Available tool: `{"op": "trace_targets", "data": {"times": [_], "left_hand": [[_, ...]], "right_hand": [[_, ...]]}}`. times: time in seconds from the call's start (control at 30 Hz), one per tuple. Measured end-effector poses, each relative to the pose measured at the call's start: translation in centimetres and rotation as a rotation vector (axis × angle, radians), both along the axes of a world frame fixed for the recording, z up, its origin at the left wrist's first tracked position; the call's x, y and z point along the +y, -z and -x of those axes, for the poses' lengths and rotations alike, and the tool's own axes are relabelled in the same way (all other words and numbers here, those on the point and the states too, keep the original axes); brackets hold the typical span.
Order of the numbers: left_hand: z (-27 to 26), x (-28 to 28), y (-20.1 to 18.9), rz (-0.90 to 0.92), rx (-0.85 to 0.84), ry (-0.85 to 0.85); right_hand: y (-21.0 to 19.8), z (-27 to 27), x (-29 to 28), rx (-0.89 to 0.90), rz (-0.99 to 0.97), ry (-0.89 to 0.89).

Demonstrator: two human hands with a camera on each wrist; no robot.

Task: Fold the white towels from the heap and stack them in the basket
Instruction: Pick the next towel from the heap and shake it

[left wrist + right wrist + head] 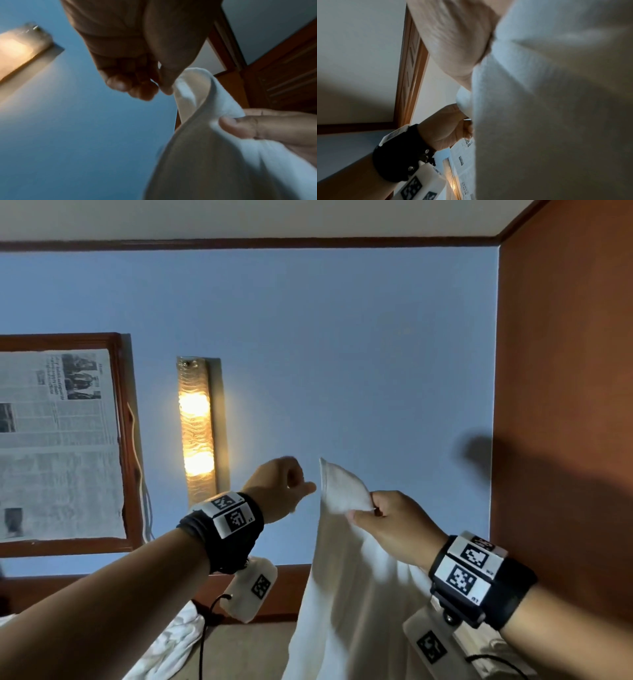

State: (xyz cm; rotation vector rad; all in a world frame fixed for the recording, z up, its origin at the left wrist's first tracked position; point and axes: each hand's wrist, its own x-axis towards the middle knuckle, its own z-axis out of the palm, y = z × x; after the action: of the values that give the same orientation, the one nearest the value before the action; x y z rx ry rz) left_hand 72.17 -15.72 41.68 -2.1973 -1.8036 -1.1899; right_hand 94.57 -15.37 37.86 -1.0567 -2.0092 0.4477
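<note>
My right hand (387,522) pinches a white towel (342,594) just below its top corner, and the cloth hangs straight down from it. The thumb presses the fabric in the left wrist view, where the right hand (257,128) meets the towel (197,121). My left hand (281,484) is raised beside the towel's upper corner with its fingers curled and its thumb pointing at the cloth. A narrow gap shows between them in the head view. The left hand (133,83) holds nothing. A crumpled heap of white towels (171,642) lies low on the left. No basket is in view.
The head camera looks at a blue wall with a lit wall lamp (197,433) and a framed newspaper (58,440) on the left. A brown wooden panel (565,371) stands on the right. A tan surface (246,648) lies below the hands.
</note>
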Motion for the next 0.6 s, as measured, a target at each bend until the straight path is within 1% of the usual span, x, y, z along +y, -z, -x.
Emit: {"op": "trace_targets", "data": {"times": [0.03,0.1,0.13,0.17,0.2,0.23,0.27,0.33,0.37,0.43,0.5,0.6], "left_hand": [[-0.4,-0.3,0.3,0.122,-0.079,0.059],[-1.1,-0.7,0.6,0.324,-0.369,0.198],[-1.4,-0.8,0.6,0.387,-0.506,0.247],[-1.5,-0.8,0.5,0.436,-0.606,0.276],[-1.6,-0.7,0.5,0.473,-0.655,0.287],[-1.7,-0.8,0.5,0.491,-0.648,0.289],[-1.8,-0.9,0.4,0.48,-0.606,0.278],[-2.1,-1.2,0.6,0.388,-0.531,0.237],[-2.1,-1.2,0.8,0.343,-0.541,0.218],[-1.9,-0.9,1.1,0.279,-0.639,0.181],[-1.8,-0.4,1.4,0.237,-0.725,0.134],[-2.7,0.0,2.9,0.229,-0.754,0.105]], "right_hand": [[0.1,0.3,-0.1,-0.028,-0.004,0.001],[0.3,0.9,-0.4,-0.086,-0.022,0.02],[0.5,1.2,-0.6,-0.108,-0.032,0.028],[0.8,1.5,-0.7,-0.121,-0.041,0.033],[1.1,1.8,-0.9,-0.129,-0.046,0.034],[1.3,2.1,-1.1,-0.136,-0.049,0.033],[1.5,2.3,-1.2,-0.142,-0.05,0.03],[1.7,2.6,-1.4,-0.161,-0.049,0.017],[1.7,2.6,-1.4,-0.173,-0.045,0.003],[1.6,2.3,-1.4,-0.163,-0.018,-0.034],[1.3,1.7,-1.3,-0.084,0.027,-0.057],[0.2,0.9,-1.0,0.137,0.026,-0.038]]}}
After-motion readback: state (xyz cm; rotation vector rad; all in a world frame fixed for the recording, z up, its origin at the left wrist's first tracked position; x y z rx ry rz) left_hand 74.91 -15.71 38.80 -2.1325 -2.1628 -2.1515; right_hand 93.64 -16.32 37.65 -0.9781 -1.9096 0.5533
